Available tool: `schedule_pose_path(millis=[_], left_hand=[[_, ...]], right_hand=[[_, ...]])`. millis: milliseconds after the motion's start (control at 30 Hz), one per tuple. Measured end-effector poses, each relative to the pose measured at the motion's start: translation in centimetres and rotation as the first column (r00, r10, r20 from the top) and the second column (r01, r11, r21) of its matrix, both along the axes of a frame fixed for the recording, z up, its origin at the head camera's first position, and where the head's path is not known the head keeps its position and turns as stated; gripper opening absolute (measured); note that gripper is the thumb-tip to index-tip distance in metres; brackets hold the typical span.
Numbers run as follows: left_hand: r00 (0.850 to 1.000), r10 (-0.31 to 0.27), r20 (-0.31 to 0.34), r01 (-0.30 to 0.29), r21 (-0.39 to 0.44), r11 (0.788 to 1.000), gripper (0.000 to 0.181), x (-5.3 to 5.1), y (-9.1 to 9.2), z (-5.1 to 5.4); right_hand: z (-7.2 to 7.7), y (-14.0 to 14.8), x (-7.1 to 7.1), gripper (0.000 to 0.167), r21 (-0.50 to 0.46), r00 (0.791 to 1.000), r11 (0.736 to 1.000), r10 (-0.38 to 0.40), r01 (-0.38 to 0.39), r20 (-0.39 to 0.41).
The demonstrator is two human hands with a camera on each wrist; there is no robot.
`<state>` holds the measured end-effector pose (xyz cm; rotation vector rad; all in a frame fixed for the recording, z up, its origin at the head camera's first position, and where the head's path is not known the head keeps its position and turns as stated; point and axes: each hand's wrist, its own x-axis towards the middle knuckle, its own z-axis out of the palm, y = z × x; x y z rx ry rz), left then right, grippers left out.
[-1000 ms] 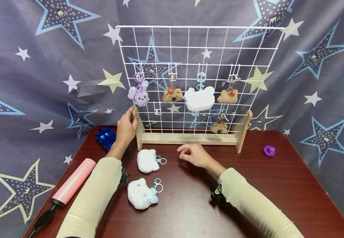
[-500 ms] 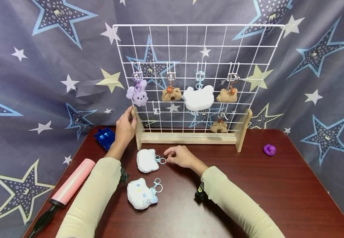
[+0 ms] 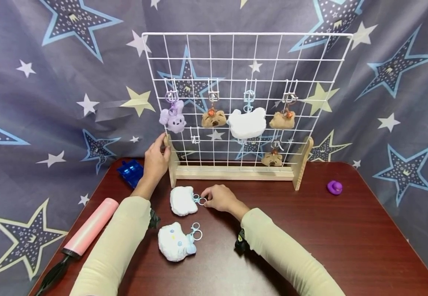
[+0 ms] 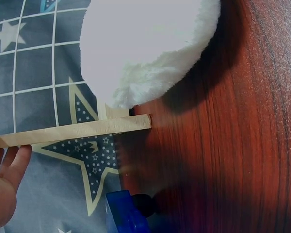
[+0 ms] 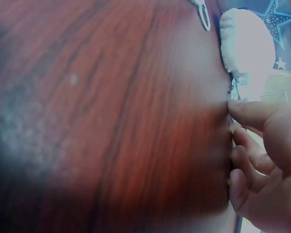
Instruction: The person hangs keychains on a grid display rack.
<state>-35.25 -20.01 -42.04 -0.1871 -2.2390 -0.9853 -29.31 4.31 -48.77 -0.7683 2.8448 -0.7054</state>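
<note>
A white wire grid rack (image 3: pixel 232 59) stands on wooden feet at the back of the table. My left hand (image 3: pixel 155 159) grips its left wooden upright (image 4: pixel 77 130), fingertips against the wood. In front of the rack lies a white plush keychain (image 3: pixel 182 201), its plain side up. Thumb and fingers of my right hand (image 3: pixel 221 198) pinch the light blue ring at its right end; in the right wrist view the thumb (image 5: pixel 252 112) covers part of the ring. Closer to me, a second white plush keychain (image 3: pixel 174 241) with a cat face and blue bow lies untouched.
On the grid hang a purple rabbit keychain (image 3: pixel 175 120), a white plush (image 3: pixel 247 123) and several brown bear ones, among them a low one (image 3: pixel 272 159). A pink hand pump (image 3: pixel 93 226) and blue case (image 3: pixel 130 172) lie left. A purple duck (image 3: pixel 334 187) sits right.
My right hand has moved left across the table to the ring of the nearer-to-rack white keychain and now pinches it. My left hand has stayed on the upright.
</note>
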Motion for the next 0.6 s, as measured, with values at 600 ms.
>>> schedule_pose_path(millis=[600], left_hand=[[1.0,0.003,-0.028,-0.003,0.002,1.0,0.049,0.0,0.1,-0.2]], right_hand=[[-0.1,1.1,0.2,0.017,-0.089,0.998,0.995,0.03,-0.034,-0.048]])
